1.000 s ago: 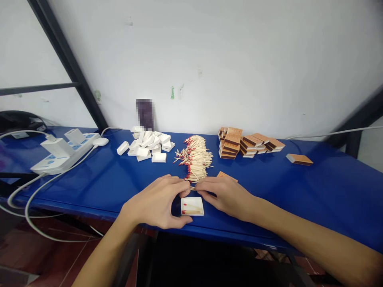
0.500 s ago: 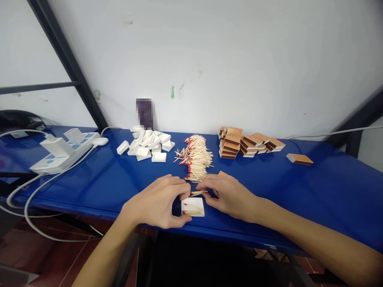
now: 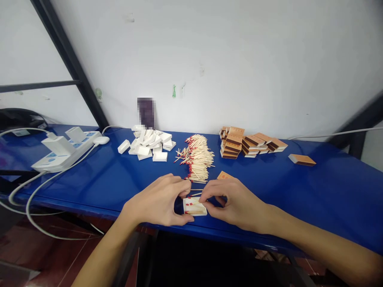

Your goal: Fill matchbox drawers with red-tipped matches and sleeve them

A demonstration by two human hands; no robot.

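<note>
My left hand (image 3: 158, 201) steadies a small white matchbox tray (image 3: 204, 213) near the desk's front edge, its thumb and curled fingers around the left end. Some red-headed matches (image 3: 193, 212) lie along the near side of the tray. Over the right part of the tray, my right hand (image 3: 231, 199) pinches a few matches (image 3: 194, 204), their red heads pointing left inside it. The fingertips cover the other ends. A loose match (image 3: 196, 189) lies on the desk just beyond the tray. Behind my right hand shows part of an orange matchbox sleeve (image 3: 224, 175).
A large heap of matches (image 3: 199, 157) lies beyond the hands. White trays (image 3: 143, 150) are piled at back left. Orange matchbox sleeves (image 3: 235, 135) stand stacked at back right, with one single sleeve (image 3: 302, 160) farther right. A power strip (image 3: 54, 159) with cables occupies the left.
My right hand has brought the pinched matches from beyond the tray down into it. More red heads now show inside. My left hand keeps its hold.
</note>
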